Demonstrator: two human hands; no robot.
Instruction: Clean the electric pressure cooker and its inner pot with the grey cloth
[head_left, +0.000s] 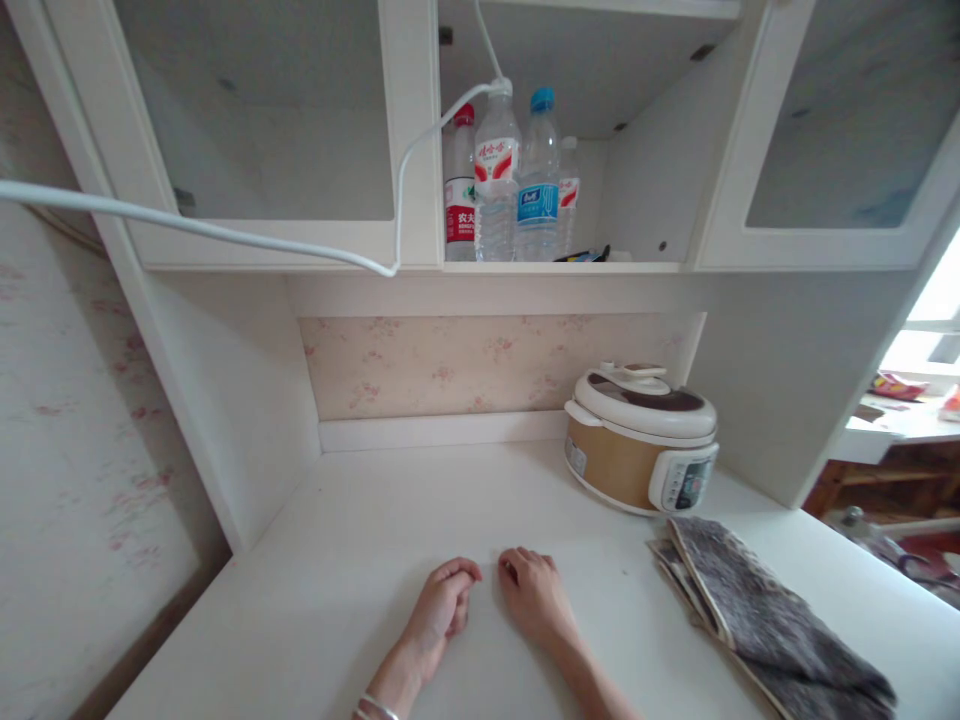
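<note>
Both of my hands rest on the white countertop (360, 560), side by side with a small gap between them. My left hand (448, 598) lies on its outer edge with the fingers curled in, and a pale bracelet (375, 708) circles its wrist. Palm down, my right hand (534, 592) has its fingers bent under; no object shows in either hand. Nearest to my right hand is a folded grey-brown cloth (765, 610) with a light edge. Beyond the cloth stands a tan and white electric cooker (615, 460) with its lid on.
Overhead, a white cabinet (412, 245) has an open middle shelf holding several plastic bottles (496, 160). A white cable (262, 237) hangs across its front from the left. Side panels (247, 400) bound the counter. At far right is a window sill (900, 420) with packets.
</note>
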